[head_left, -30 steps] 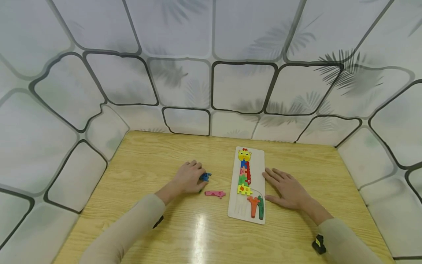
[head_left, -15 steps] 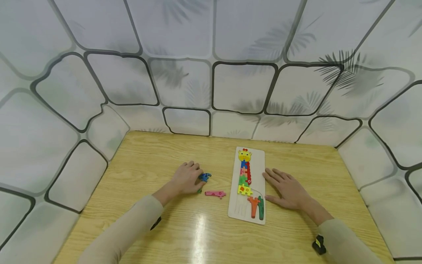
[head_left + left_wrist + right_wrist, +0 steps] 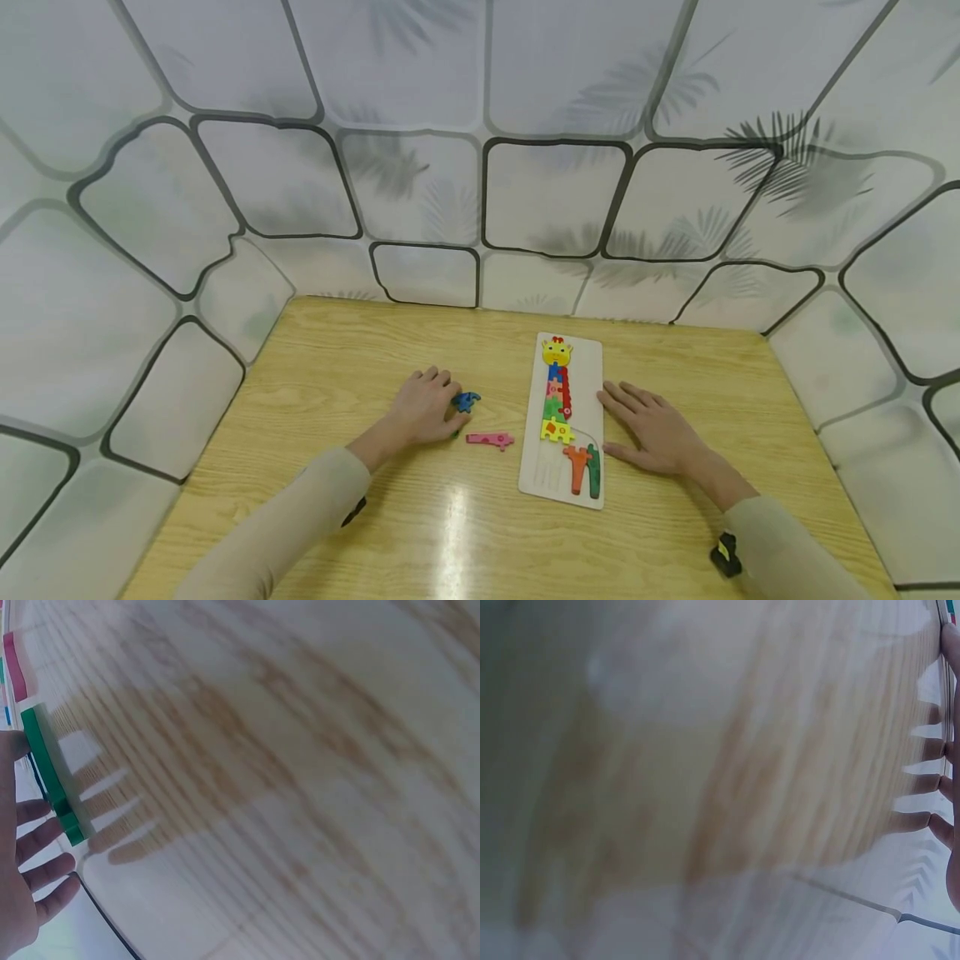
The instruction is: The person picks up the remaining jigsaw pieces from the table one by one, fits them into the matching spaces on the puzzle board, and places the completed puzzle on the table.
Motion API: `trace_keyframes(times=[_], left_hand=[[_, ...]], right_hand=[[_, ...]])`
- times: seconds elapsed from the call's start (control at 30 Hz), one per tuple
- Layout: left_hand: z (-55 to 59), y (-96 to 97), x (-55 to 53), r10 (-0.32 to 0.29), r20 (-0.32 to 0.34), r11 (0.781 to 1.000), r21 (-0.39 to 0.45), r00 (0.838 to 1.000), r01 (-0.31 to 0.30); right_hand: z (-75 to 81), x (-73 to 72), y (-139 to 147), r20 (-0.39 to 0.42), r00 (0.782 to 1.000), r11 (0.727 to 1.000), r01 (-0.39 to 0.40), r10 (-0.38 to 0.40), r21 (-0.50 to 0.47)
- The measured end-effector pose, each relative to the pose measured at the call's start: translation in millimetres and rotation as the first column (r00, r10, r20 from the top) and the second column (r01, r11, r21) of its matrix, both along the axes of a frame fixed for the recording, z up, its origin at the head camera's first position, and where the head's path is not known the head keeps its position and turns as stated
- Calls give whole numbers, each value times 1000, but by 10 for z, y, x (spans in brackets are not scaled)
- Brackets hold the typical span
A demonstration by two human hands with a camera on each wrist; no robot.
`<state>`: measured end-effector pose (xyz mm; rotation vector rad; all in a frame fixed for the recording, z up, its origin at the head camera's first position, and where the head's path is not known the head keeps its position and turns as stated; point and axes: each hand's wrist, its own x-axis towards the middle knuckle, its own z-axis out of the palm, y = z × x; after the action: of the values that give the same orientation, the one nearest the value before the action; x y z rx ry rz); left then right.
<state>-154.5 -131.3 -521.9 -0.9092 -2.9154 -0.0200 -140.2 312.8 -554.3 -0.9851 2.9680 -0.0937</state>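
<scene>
Left of the board, my left hand (image 3: 422, 408) has thumb and fingers bent down around a green puzzle piece (image 3: 51, 774); in the head view the hand hides most of this piece. Right at its fingertips lies a blue puzzle piece (image 3: 466, 402). Closer to me a pink puzzle piece (image 3: 490, 440) lies flat. The pale puzzle board (image 3: 585, 360) holds a giraffe's yellow head (image 3: 557, 352), coloured neck pieces, a yellow body piece (image 3: 557, 431), an orange leg (image 3: 577, 468) and a dark green leg (image 3: 593, 472). My right hand (image 3: 651, 427) lies with extended fingers, tips at the board's right edge.
The wooden tabletop (image 3: 337, 333) reaches back to patterned walls (image 3: 420, 275) on three sides. Light glares off the table (image 3: 452, 533) in front. A dark camera mount (image 3: 725, 554) sits at the right sleeve.
My left hand has shifted slightly left, showing more of the blue puzzle piece. The right hand, the board and the pink piece stay put.
</scene>
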Motion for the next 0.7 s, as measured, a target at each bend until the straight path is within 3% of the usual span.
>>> trace_keyframes(times=[0.17,0.7], left_hand=[[-15,12,10,18,-28,1000,3,999,-17],[-34,28,-15,7,-13,999,-37,1000,-8]], right_hand=[[6,1,1,-2,1000,1000,-2,2,2],[-7,10,1,-44,999,1000,-17,16,-23]])
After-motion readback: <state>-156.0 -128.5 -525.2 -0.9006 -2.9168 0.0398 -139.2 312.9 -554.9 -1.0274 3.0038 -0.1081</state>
